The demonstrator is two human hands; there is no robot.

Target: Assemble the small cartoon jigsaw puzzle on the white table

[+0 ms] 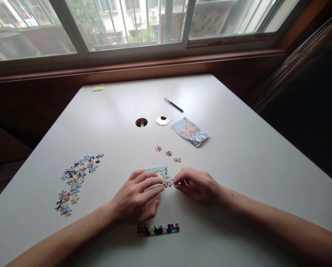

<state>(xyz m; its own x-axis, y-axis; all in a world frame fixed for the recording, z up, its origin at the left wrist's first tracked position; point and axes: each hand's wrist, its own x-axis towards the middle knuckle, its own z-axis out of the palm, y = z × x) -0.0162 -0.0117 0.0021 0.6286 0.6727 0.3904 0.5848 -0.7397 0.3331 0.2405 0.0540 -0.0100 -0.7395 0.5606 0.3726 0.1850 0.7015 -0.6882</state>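
A joined corner section of a jigsaw puzzle (163, 171) lies on the white table between my hands, light blue along its far edge. My left hand (140, 193) rests over its left part with fingers stretched and spread, the fingertips touching its near end. At the section's right side, my right hand (198, 183) pinches a small puzzle piece (173, 181) between thumb and forefinger, close against the joined pieces. Closer to me lies a joined strip of dark puzzle pieces (158, 229). Three loose puzzle pieces (168, 153) lie just beyond the section.
Many loose puzzle pieces (77, 178) are spread at the left. Farther back are a printed picture sheet (190, 131), a pen (173, 105), a round cable hole (141, 122) and its metal cover (162, 120). Yellow tape (98, 88) sticks near the far edge, below the window.
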